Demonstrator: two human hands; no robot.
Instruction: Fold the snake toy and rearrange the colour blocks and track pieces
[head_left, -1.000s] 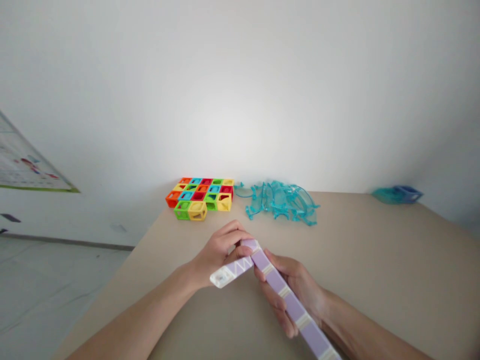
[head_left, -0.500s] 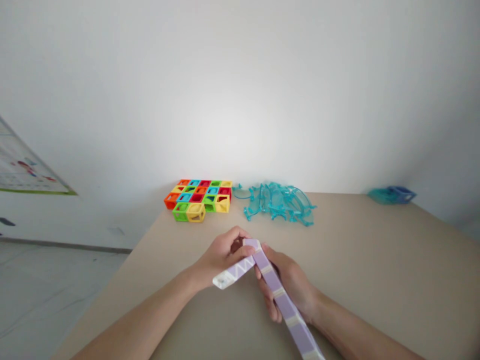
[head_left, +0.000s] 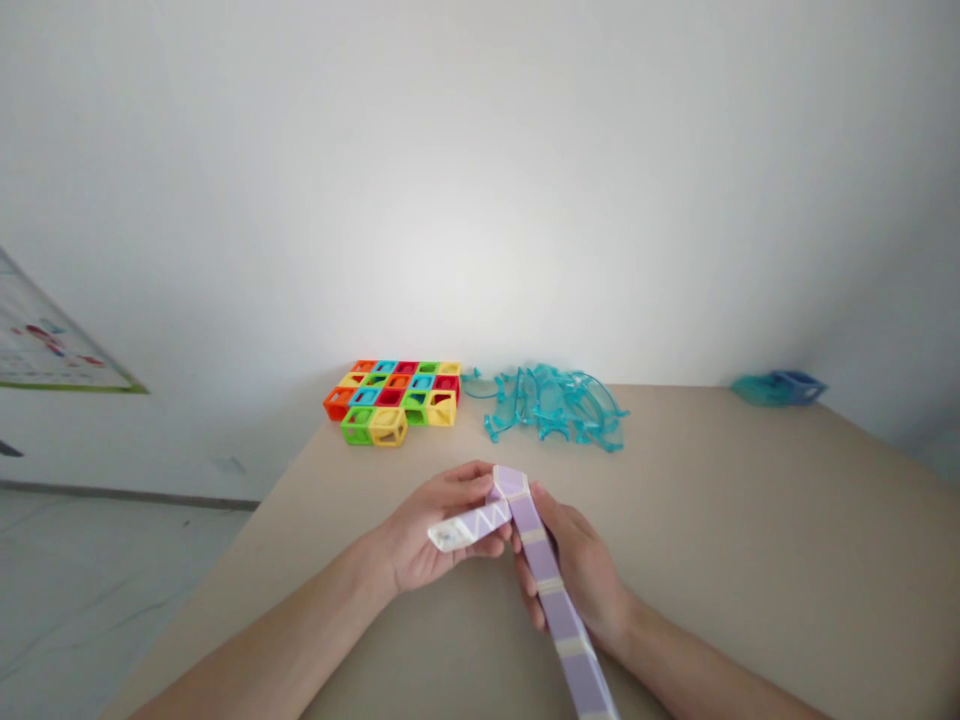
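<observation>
A purple and white twist snake puzzle (head_left: 552,590) is held above the table, bent sharply near its far end. Its long straight part runs down toward me and out of the bottom of the view. The short end section points left, with a white tip. My left hand (head_left: 439,525) grips this short section by the bend, thumb on top and fingers partly beneath. Around the long part just below the bend, my right hand (head_left: 581,570) is closed, its thumb along the right side and fingertips showing on the left.
Colourful hollow cubes (head_left: 394,395) are grouped at the back left of the table (head_left: 720,540). Beside them lies a heap of clear teal plastic pieces (head_left: 555,405). A blue cube with teal pieces (head_left: 780,388) sits at the far right, against the wall (head_left: 480,180).
The short section of the snake puzzle has turned a little toward level. My left hand's fingers have shifted around it, with fingertips now showing underneath. The long part has swung slightly left at its near end.
</observation>
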